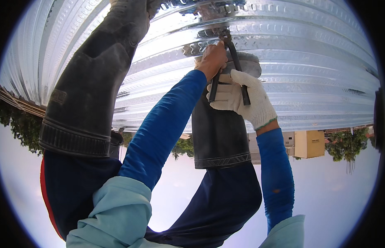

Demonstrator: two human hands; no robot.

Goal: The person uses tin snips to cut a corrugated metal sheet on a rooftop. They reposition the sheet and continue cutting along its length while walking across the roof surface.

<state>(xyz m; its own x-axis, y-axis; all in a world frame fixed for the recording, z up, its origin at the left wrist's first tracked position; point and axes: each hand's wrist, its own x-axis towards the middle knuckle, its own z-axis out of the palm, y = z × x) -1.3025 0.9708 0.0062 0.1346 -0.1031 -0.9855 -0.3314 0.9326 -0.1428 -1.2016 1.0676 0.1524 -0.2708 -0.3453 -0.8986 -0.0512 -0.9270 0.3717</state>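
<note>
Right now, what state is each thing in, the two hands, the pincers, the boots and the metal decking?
Left hand: bare, closed near the head of the pincers.
Right hand: in a white knit glove, gripping the pincer handles.
Pincers: head down at the decking, handles squeezed close together.
Rubber boots: black, worn, standing on the decking.
Corrugated metal decking: ribbed, shiny.

Pincer head point(225, 38) partly hidden behind the bare left hand point(212, 60), what it grips too small to tell, boot toes point(130, 5) cut off by the top edge, distant buildings point(308, 144) blurred

The pincers point(230, 62) sit between both hands, above the right boot point(219, 136), on ribbed decking point(316, 66).
</note>
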